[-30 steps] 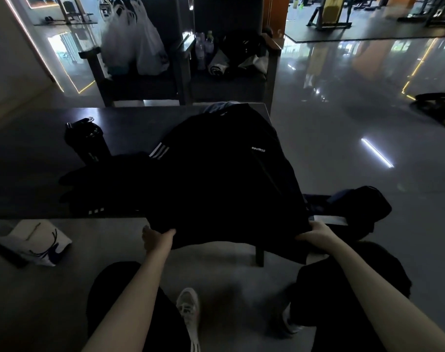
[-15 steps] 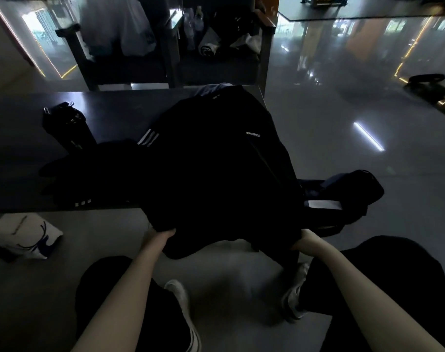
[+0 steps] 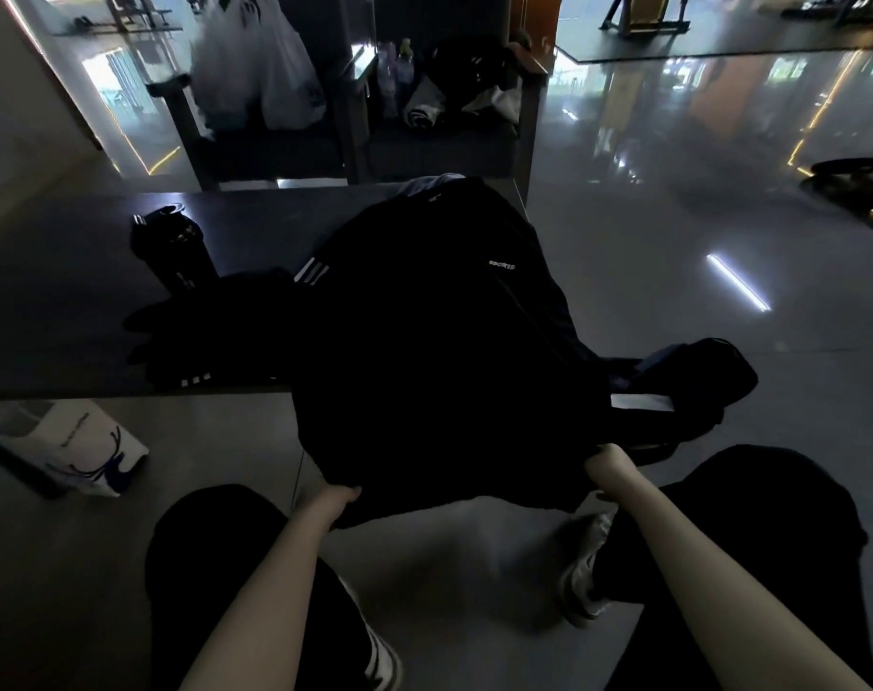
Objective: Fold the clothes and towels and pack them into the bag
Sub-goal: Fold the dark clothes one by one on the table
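While the black garment is lying draped across the desk and over its near edge, its hem is being gripped by the curled fingers of the left hand and the right hand. If it is being pulled too far or unevenly, the cloth is likely being dragged onto the floor, spoiling the fold.
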The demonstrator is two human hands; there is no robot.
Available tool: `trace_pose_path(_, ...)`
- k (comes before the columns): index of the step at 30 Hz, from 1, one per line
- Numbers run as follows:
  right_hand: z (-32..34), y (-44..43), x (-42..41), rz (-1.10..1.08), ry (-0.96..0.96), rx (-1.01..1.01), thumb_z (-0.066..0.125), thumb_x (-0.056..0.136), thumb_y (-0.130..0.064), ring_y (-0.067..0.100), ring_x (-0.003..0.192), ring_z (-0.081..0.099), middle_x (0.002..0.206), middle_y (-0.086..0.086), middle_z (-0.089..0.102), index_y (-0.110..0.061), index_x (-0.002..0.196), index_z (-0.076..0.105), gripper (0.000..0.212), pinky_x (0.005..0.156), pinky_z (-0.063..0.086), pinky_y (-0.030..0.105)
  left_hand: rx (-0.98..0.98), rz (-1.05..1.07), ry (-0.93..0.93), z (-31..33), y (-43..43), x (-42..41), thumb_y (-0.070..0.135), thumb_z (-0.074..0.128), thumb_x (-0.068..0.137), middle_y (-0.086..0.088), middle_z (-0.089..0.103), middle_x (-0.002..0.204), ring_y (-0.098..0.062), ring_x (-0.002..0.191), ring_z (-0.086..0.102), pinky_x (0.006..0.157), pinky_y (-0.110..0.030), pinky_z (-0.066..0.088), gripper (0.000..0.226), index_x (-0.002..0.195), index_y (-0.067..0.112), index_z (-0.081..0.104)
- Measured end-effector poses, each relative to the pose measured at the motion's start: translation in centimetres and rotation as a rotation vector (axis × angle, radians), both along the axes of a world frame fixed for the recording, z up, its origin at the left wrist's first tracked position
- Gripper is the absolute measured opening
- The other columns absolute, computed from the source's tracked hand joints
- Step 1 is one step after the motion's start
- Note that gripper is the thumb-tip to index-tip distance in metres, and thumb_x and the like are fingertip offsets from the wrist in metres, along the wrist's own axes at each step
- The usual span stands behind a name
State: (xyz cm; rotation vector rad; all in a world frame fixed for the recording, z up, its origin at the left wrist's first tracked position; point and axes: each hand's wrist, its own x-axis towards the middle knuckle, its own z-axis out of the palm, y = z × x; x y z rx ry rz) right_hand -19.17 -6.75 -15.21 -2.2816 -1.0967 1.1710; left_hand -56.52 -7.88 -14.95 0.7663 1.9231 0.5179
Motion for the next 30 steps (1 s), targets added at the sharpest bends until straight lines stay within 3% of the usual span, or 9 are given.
trace_pose_path(2,0.6,0.0,0.4,-0.093,0.071,0.056,0.041,0.089,-0.001,0.037,0.083,0.059,0.096,0.022,0.061,-0.003,0.103,0.054,0.019,0.062,0.047,0.036,0.084,0.051,0.012,1.2,-0.1,-0.5,0.016,0.072,0.083,-0.017,0.062,0.121,-0.032,0.106,0.060,0.089,-0.036,0.051,0.052,0.129,0.003,0.054)
trace_pose_path(6,2.5,0.2,1.4,-0.131,0.022,0.179,0.044,0.091,-0.004,0.024,0.071,0.050,0.093,0.018,0.057,-0.002,0.097,0.054,0.012,0.068,0.044,0.037,0.183,0.129,0.044,3.7,-0.1,-1.6,0.016,0.069,0.085,-0.019,0.064,0.111,-0.033,0.098,0.062,0.087,-0.040,0.053,0.042,0.121,-0.001,0.058)
trace_pose_path(8,4.3,-0.1,1.2,-0.170,0.063,0.294,0.045,0.093,-0.005,0.022,0.071,0.050,0.094,0.016,0.055,-0.010,0.096,0.051,0.008,0.068,0.044,0.035,0.201,0.175,0.040,5.2,0.0,-2.0,0.012,0.062,0.088,-0.018,0.063,0.095,-0.032,0.087,0.061,0.085,-0.042,0.054,0.032,0.117,-0.002,0.058)
trace_pose_path(10,6.2,-0.6,0.9,-0.243,0.174,0.401,0.047,0.095,-0.009,0.023,0.076,0.054,0.094,0.011,0.055,-0.019,0.108,0.048,0.017,0.063,0.044,0.030,0.213,0.211,0.003,6.5,0.2,-2.1,0.010,0.057,0.090,-0.015,0.058,0.085,-0.031,0.081,0.058,0.079,-0.040,0.053,0.030,0.118,-0.002,0.056)
trace_pose_path(14,9.1,-0.3,0.7,-0.296,0.369,0.511,0.046,0.094,-0.002,0.020,0.063,0.053,0.076,0.009,0.060,-0.005,0.103,0.064,0.021,0.056,0.045,0.025,0.229,0.216,-0.114,8.3,0.6,-2.9,0.015,0.051,0.094,-0.018,0.061,0.105,-0.031,0.089,0.058,0.077,-0.038,0.052,0.032,0.121,0.000,0.054)
trace_pose_path(20,12.1,0.3,0.9,-0.251,0.528,0.481,0.044,0.092,0.002,0.024,0.076,0.059,0.085,0.012,0.063,-0.003,0.101,0.067,0.025,0.068,0.051,0.033,0.302,0.258,-0.129,10.1,1.8,-4.1,0.012,0.060,0.087,-0.018,0.061,0.095,-0.032,0.084,0.060,0.064,-0.035,0.050,0.030,0.113,-0.001,0.056)
trace_pose_path(23,13.4,1.0,0.9,-0.218,0.595,0.465,0.039,0.084,0.013,0.025,0.072,0.058,0.083,0.013,0.061,-0.001,0.112,0.061,0.039,0.051,0.053,0.024,0.329,0.244,-0.127,12.2,2.6,-3.7,0.011,0.066,0.086,-0.021,0.060,0.108,-0.035,0.094,0.060,0.069,-0.037,0.053,0.037,0.118,-0.002,0.054)
trace_pose_path(28,15.4,2.3,0.8,-0.022,0.448,0.435,0.034,0.074,0.021,0.013,0.043,0.048,0.061,0.008,0.053,-0.009,0.127,0.050,0.063,0.036,0.037,0.017,0.455,0.233,-0.143,15.3,6.0,-3.9,0.012,0.063,0.091,-0.017,0.057,0.125,-0.037,0.113,0.055,0.084,-0.041,0.048,0.039,0.128,0.006,0.054)
trace_pose_path(30,15.8,3.6,1.0,0.019,0.386,0.442,0.041,0.077,0.018,0.015,0.047,0.053,0.072,0.012,0.057,-0.014,0.131,0.048,0.064,0.039,0.042,0.021,0.480,0.258,-0.196,16.4,7.3,-4.2,0.009,0.062,0.090,-0.018,0.060,0.123,-0.036,0.113,0.056,0.085,-0.039,0.047,0.028,0.117,0.006,0.062)
